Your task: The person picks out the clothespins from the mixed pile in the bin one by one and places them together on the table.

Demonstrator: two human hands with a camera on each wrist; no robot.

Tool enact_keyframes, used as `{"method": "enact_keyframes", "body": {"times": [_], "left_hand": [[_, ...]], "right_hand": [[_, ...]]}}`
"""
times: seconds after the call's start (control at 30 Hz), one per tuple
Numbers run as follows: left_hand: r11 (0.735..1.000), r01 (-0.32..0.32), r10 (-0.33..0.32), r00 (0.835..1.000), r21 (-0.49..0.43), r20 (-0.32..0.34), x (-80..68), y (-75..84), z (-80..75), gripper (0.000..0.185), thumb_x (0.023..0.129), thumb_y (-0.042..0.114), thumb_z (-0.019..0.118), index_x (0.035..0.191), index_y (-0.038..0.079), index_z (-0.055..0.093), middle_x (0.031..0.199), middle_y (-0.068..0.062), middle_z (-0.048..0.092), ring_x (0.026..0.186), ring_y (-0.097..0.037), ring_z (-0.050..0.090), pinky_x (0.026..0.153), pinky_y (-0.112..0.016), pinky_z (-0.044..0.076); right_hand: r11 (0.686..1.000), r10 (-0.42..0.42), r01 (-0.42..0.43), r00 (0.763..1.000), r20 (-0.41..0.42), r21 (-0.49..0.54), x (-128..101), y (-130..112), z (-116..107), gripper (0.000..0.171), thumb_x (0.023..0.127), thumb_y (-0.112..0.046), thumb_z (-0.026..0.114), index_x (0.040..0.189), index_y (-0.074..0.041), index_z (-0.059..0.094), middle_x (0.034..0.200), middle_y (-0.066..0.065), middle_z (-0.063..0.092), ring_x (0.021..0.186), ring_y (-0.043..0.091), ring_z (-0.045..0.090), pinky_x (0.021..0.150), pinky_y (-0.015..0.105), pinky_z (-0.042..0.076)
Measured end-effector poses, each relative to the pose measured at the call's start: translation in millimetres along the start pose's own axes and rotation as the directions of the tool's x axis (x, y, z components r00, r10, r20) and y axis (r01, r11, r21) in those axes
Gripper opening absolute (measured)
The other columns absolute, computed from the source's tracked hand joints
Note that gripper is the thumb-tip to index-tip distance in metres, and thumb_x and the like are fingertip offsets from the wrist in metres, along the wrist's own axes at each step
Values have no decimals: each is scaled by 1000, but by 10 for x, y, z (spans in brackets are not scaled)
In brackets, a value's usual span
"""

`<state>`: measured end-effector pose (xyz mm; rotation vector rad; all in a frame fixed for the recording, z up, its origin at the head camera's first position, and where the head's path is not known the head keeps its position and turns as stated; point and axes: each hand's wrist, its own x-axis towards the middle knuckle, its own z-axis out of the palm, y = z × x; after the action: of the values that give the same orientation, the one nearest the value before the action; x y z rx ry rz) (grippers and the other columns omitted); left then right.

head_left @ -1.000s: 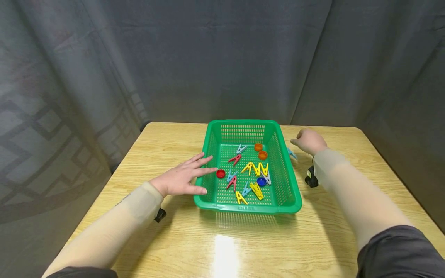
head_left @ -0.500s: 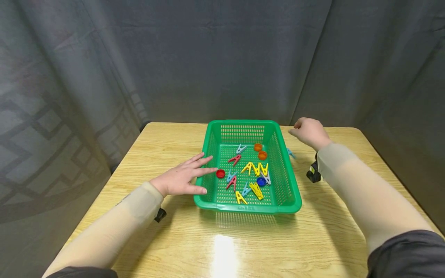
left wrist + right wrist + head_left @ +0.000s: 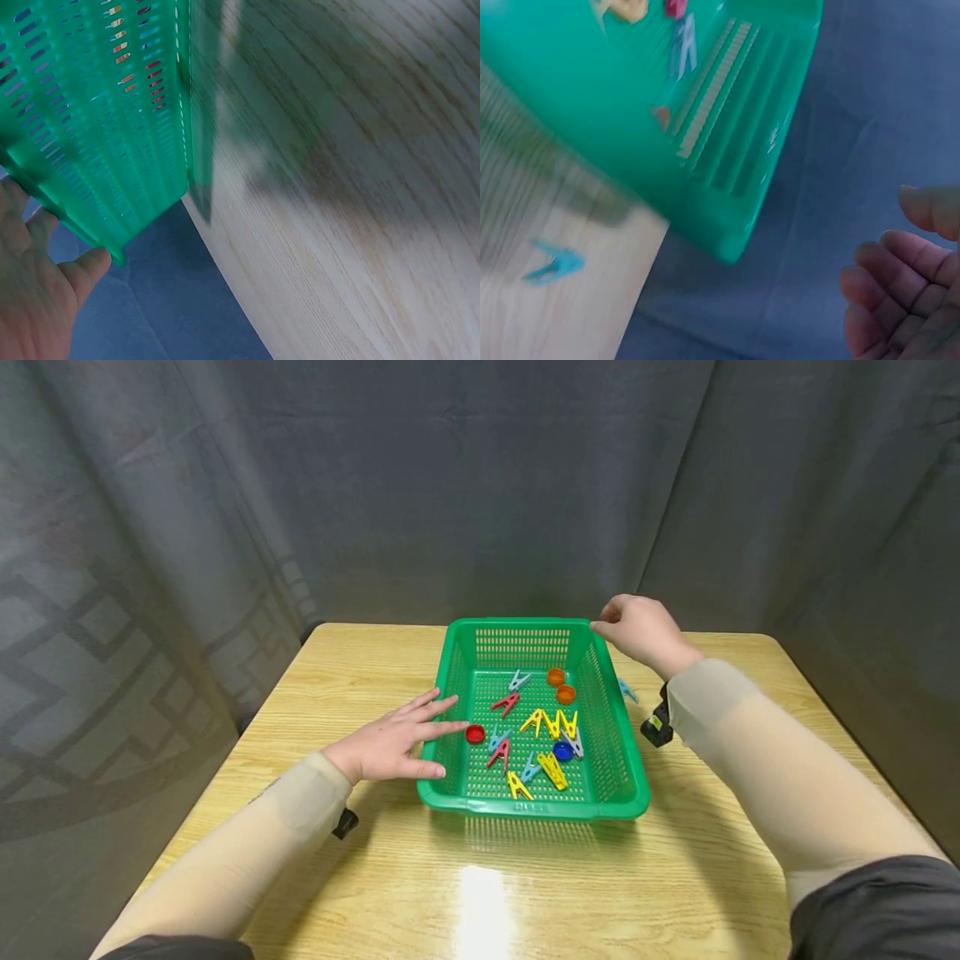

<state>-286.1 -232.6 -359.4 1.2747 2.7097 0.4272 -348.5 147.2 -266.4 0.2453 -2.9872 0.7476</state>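
A green slotted basket [image 3: 525, 810] stands mid-table. It holds several yellow, red and blue clothespins, a red cap [image 3: 475, 734], two orange caps [image 3: 556, 677] and a blue cap [image 3: 563, 751]. My left hand [image 3: 408, 739] lies flat with straight fingers against the basket's left wall [image 3: 97, 112]. My right hand [image 3: 633, 627] hovers over the basket's back right corner with its fingers [image 3: 900, 300] loosely curled and holding nothing. One blue clothespin [image 3: 628, 691] lies on the table just right of the basket, and the right wrist view shows this clothespin [image 3: 555, 266] too.
The wooden table [image 3: 480, 877] has rounded corners and a bright glare patch at the front. Grey curtains hang close behind it and on both sides. The table's back edge runs just behind the basket.
My right hand rose from the table beside the blue clothespin and moved back and left to the basket's back right corner. The left hand and basket stayed put.
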Motion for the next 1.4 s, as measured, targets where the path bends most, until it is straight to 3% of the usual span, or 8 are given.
{"method": "enact_keyframes", "body": {"times": [0.43, 0.83, 1.0, 1.4], "left_hand": [[1000, -6, 6, 1000, 1, -2, -3, -22, 9, 69, 87, 52, 63, 148, 30, 39, 161, -5, 15, 147, -30, 0, 110, -60, 20], [1000, 5, -5, 1000, -7, 15, -12, -4, -16, 69, 88, 55, 61, 149, 31, 38, 161, 1, 11, 147, -26, -3, 112, -57, 19], [1000, 3, -3, 1000, -12, 16, -13, -11, -5, 69, 88, 53, 62, 149, 31, 38, 161, 4, 10, 147, -26, -3, 112, -56, 18], [1000, -11, 11, 1000, -11, 11, -19, -29, 5, 71, 88, 60, 57, 149, 31, 37, 161, 2, 11, 147, -27, -2, 112, -57, 18]], "right_hand": [[993, -117, 116, 992, 49, 31, 50, -561, 326, 34, 94, -28, 62, 117, -3, 63, 115, 14, 63, 101, 30, 58, 90, 46, 47], [976, -216, 207, 958, 187, 66, 132, -763, 780, 33, 94, -28, 63, 119, -6, 63, 117, 9, 64, 106, 25, 60, 90, 43, 48], [959, -283, 271, 922, 264, 79, 160, -756, 949, 28, 92, -25, 65, 116, -10, 66, 115, 6, 65, 104, 23, 60, 90, 42, 48], [927, -349, 371, 791, 502, 59, 178, -603, 1277, 35, 86, 0, 63, 120, -8, 67, 122, 5, 63, 108, 22, 60, 89, 36, 50]]}}
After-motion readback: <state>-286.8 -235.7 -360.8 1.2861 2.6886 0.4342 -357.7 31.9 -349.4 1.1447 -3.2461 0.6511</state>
